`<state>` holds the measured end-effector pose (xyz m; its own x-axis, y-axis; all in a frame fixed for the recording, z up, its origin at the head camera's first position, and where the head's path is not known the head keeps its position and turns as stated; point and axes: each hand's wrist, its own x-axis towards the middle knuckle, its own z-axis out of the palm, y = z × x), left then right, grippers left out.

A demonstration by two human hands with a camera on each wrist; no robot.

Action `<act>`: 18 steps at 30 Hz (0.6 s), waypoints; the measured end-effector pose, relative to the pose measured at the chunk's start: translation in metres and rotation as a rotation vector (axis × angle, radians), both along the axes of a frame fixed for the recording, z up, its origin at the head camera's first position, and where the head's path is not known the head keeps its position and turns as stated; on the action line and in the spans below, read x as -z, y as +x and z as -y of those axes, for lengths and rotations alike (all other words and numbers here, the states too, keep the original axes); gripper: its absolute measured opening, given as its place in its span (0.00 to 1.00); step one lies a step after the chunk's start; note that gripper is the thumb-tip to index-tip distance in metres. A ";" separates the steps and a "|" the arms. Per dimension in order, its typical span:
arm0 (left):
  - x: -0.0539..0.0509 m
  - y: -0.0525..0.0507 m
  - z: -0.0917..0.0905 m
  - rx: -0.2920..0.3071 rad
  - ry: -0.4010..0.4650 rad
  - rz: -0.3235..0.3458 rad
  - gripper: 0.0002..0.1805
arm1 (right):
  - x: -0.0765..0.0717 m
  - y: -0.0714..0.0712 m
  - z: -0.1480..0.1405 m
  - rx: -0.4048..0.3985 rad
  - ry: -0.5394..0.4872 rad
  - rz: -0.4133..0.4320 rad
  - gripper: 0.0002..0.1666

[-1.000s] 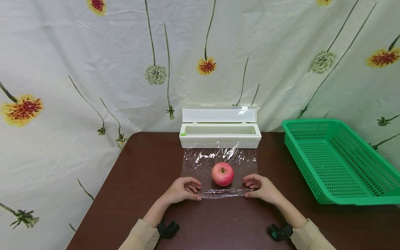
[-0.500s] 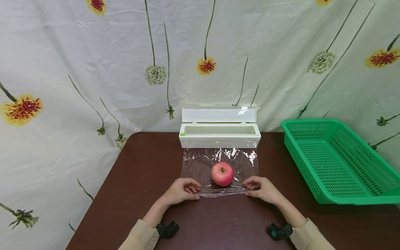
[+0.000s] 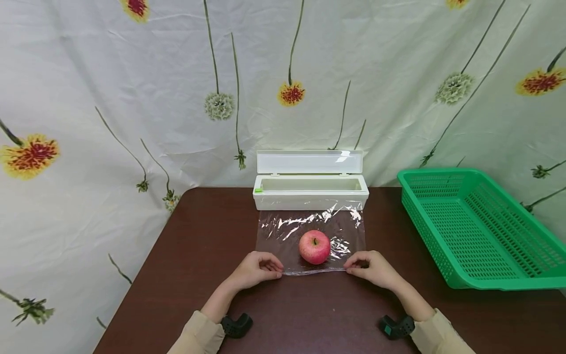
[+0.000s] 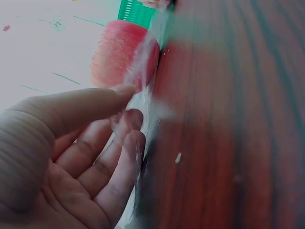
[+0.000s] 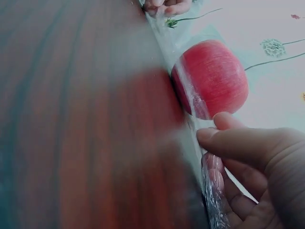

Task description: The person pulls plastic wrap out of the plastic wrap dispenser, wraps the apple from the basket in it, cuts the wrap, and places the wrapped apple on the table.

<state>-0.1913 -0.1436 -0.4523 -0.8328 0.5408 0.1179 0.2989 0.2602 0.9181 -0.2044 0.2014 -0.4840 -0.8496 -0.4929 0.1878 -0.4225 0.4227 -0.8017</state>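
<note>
A red apple (image 3: 314,247) rests on a sheet of clear plastic wrap (image 3: 276,243), which runs from the front of a white wrap dispenser box (image 3: 311,201). At the sheet's near left corner, my left hand (image 3: 256,270) pinches the film between thumb and fingers. My right hand (image 3: 375,269) pinches the near right corner the same way. In the left wrist view, film stretches past the apple (image 4: 119,55) from my thumb. The right wrist view has crinkled film (image 5: 214,205) running down over my fingers, beside the apple (image 5: 217,78).
The dispenser's lid (image 3: 309,162) stands raised at the back of the dark wooden table (image 3: 212,221). To the right sits a green plastic basket (image 3: 499,284). Behind hangs a flower-patterned cloth (image 3: 177,73). Both wrists wear black devices (image 3: 237,325).
The film's near edge has shifted slightly away from me, and its crumpled band has become narrower and flatter. Both hands keep their pinch with only small movements. The apple stays put.
</note>
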 end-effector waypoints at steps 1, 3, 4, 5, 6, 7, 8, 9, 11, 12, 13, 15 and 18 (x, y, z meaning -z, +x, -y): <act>-0.001 0.000 0.000 -0.003 0.000 -0.002 0.06 | -0.004 0.001 0.001 -0.005 -0.014 -0.013 0.05; -0.002 -0.001 0.000 -0.005 0.008 -0.019 0.06 | -0.013 0.004 0.004 -0.009 -0.039 -0.031 0.05; -0.003 -0.001 -0.001 -0.010 0.012 -0.024 0.06 | -0.018 0.005 0.005 -0.011 -0.051 -0.042 0.05; -0.004 -0.001 -0.001 -0.018 0.013 -0.032 0.06 | -0.023 0.007 0.007 -0.011 -0.059 -0.050 0.05; -0.005 -0.001 -0.001 -0.028 0.014 -0.038 0.06 | -0.027 0.008 0.008 -0.009 -0.067 -0.055 0.05; -0.007 -0.002 -0.002 -0.039 0.017 -0.041 0.06 | -0.030 0.008 0.009 -0.007 -0.072 -0.059 0.05; -0.008 -0.002 -0.002 -0.054 0.015 -0.043 0.07 | -0.027 0.006 0.008 0.003 -0.069 -0.058 0.05; -0.010 -0.002 -0.003 -0.072 0.016 -0.043 0.07 | -0.028 0.005 0.009 0.010 -0.070 -0.062 0.05; -0.012 -0.001 -0.004 -0.107 0.019 -0.049 0.07 | -0.029 0.004 0.010 0.025 -0.075 -0.064 0.04; -0.013 -0.002 -0.005 -0.122 0.024 -0.054 0.08 | -0.029 0.003 0.010 0.034 -0.076 -0.066 0.04; -0.014 -0.002 -0.005 -0.134 0.031 -0.060 0.08 | -0.030 0.003 0.010 0.043 -0.078 -0.063 0.04; -0.014 -0.004 -0.006 -0.157 0.041 -0.080 0.07 | -0.036 0.005 0.013 0.061 -0.082 -0.063 0.04; -0.015 -0.006 -0.009 -0.188 0.066 -0.104 0.07 | -0.040 0.004 0.017 0.094 -0.086 -0.056 0.04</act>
